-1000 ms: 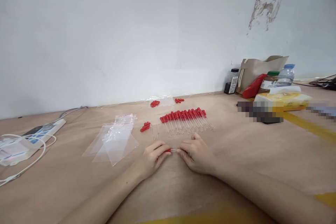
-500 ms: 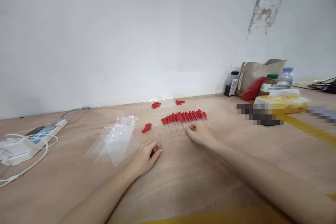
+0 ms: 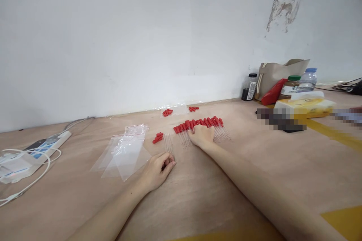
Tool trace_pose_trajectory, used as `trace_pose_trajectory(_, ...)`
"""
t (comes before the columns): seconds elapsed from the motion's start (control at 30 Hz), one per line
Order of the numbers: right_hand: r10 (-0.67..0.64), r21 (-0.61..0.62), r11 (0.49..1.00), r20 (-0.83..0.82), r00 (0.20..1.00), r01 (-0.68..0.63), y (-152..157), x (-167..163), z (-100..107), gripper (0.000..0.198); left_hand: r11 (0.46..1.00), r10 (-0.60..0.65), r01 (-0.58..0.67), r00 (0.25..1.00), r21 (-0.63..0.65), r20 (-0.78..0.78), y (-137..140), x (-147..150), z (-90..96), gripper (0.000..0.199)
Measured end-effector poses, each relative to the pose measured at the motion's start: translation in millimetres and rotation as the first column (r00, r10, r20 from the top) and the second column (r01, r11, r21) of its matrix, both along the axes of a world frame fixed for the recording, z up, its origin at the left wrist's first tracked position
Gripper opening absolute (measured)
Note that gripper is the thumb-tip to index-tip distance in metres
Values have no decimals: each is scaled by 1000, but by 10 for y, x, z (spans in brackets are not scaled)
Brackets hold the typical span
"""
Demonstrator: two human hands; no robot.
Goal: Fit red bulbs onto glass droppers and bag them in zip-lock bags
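A row of droppers (image 3: pixel 217 122) with red rubber bulbs and thin clear tubes lies on the brown tabletop. My right hand (image 3: pixel 203 135) lies over the middle of that row, its fingers curled down among the tubes. What those fingers grip, if anything, is hidden behind the hand. My left hand (image 3: pixel 160 169) rests on the table, loosely closed, with nothing visible in it. Just beyond its fingertips are several bare clear tubes (image 3: pixel 167 143) side by side. Left of these tubes sits a small heap of loose red bulbs (image 3: pixel 158 138).
Clear zip bags (image 3: pixel 124 154) overlap left of my left hand. Two more groups of red bulbs (image 3: pixel 167 112) lie on clear plastic near the wall. A power strip (image 3: pixel 36 154) with cables is at far left. Bottles, a grey bag (image 3: pixel 278 77) and a tissue pack (image 3: pixel 304 106) stand right.
My right hand has moved left along the row and now covers its middle droppers. My left hand has stayed in place. The view has shifted slightly.
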State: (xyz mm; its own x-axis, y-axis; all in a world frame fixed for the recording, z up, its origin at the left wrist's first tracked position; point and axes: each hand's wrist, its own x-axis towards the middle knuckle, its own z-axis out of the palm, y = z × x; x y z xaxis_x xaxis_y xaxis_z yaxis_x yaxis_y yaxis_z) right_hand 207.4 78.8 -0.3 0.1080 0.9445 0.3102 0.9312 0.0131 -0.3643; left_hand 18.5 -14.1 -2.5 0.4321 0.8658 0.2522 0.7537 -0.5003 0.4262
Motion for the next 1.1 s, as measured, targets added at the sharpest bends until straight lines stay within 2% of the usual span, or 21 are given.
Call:
trace_pose_trajectory(0.13, 40, 36, 999, 11, 999, -41, -77, 14, 14, 32, 1000, 3, -3, 1000, 5, 22, 4, 0, -3, 16)
trace_pose_trajectory(0.33, 240, 72, 968, 14, 971, -240, -249, -234, 67, 27, 1000, 16, -16, 999, -15, 30, -8, 18, 8, 16)
trace_pose_trajectory(0.43, 255, -1, 967, 35, 966, -255, -246, -428, 74, 26, 1000, 18, -17, 999, -15, 28, -18, 20, -8, 16)
trace_pose_trajectory(0.53, 228, -100, 969, 30, 973, -224, -199, -576, 82, 28, 997, 80, -80, 996, 8, 44, 17, -34, 5, 17)
trace_pose_trajectory(0.6, 218, -141, 967, 27, 976, -212, -172, -633, 91, 31, 981, 163, -168, 985, 95, 58, 99, -114, 46, 17)
trace_pose_trajectory(0.7, 217, -190, 960, 31, 976, -207, -156, -671, 114, 33, 921, 307, -311, 950, 235, 54, 326, -261, 123, 16)
trace_pose_trajectory(0.8, 226, -211, 954, 43, 973, -212, -152, -694, 144, 31, 913, 359, -346, 933, 215, -26, 612, -360, 148, 30)
trace_pose_trajectory(0.9, 241, -226, 948, 61, 969, -222, -144, -735, 165, 26, 919, 368, -353, 928, 177, -57, 836, -378, 108, 29)
trace_pose_trajectory(1.1, 276, -200, 946, 92, 957, -254, -193, -722, 192, 22, 926, 363, -353, 930, 132, -56, 941, -275, 31, 19)
